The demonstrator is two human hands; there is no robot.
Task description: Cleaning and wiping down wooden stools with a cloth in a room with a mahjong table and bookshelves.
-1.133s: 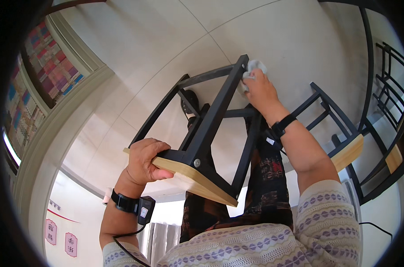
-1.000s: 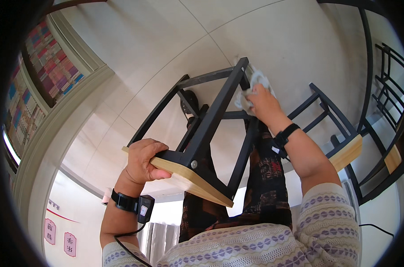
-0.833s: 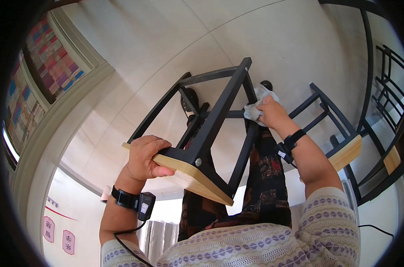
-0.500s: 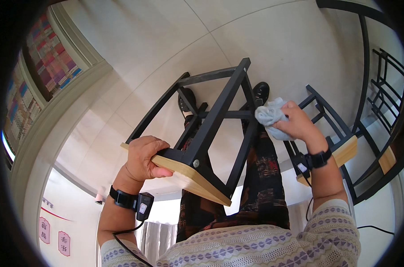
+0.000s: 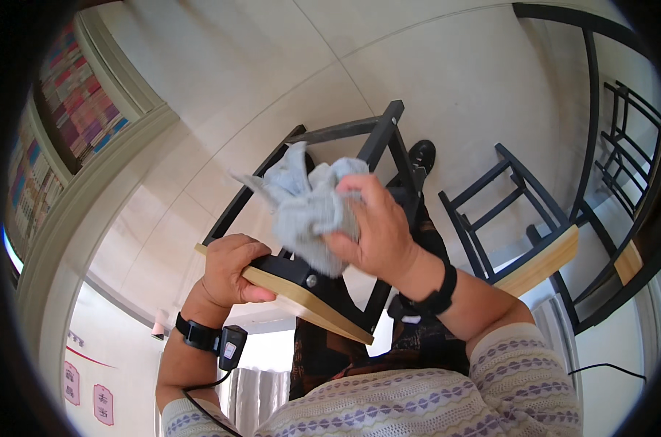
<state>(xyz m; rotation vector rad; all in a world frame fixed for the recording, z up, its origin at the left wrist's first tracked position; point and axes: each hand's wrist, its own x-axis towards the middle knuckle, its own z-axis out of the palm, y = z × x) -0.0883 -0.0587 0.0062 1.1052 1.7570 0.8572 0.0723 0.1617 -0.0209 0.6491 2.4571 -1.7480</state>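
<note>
Books [image 5: 83,102] far left of left grip [image 5: 236,269], which is clamped on the wooden seat edge of a tipped black-framed stool [image 5: 345,306], fingers over the frame side, stool reaching up and right from that grip. Crumpled pale blue-grey cloth [image 5: 312,215] pinched between thumb and fingers of right grip [image 5: 381,233], bulk just left of it, overlapping the frame, contact unclear. Second stool [image 5: 538,262], wood seat, black legs, right of right grip, apart from it.

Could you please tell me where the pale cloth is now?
In the head view, the pale cloth is near the centre, held in the right hand, seen in front of the stool that the left hand grips.
</note>
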